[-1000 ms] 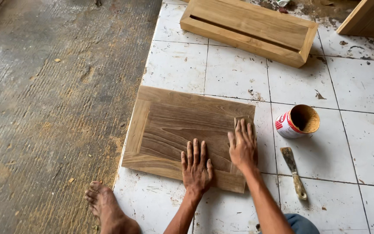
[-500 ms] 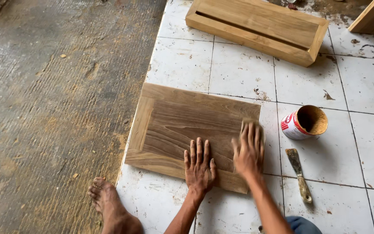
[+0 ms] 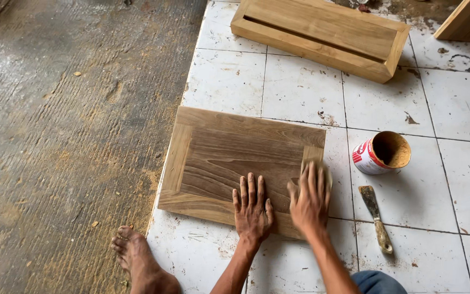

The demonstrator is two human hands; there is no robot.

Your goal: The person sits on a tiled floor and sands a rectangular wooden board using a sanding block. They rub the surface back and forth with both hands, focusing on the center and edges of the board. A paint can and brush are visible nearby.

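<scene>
A framed wooden panel (image 3: 229,158) lies flat on the white tiled floor. My left hand (image 3: 252,209) rests palm down on its near edge with the fingers spread. Just to the right, my right hand (image 3: 309,200) presses a tan piece of sandpaper (image 3: 312,161) against the panel's right end. Only the sandpaper's far edge shows beyond the fingertips.
An open can (image 3: 382,153) with tan paste stands right of the panel, and a putty knife (image 3: 376,218) lies in front of it. A long wooden box (image 3: 322,32) sits at the back. My bare foot (image 3: 140,261) rests at the tile edge, beside rough concrete (image 3: 61,136).
My right hand has slid a little toward me along the panel's right end with the sandpaper under it. My left hand has stayed on the near edge.
</scene>
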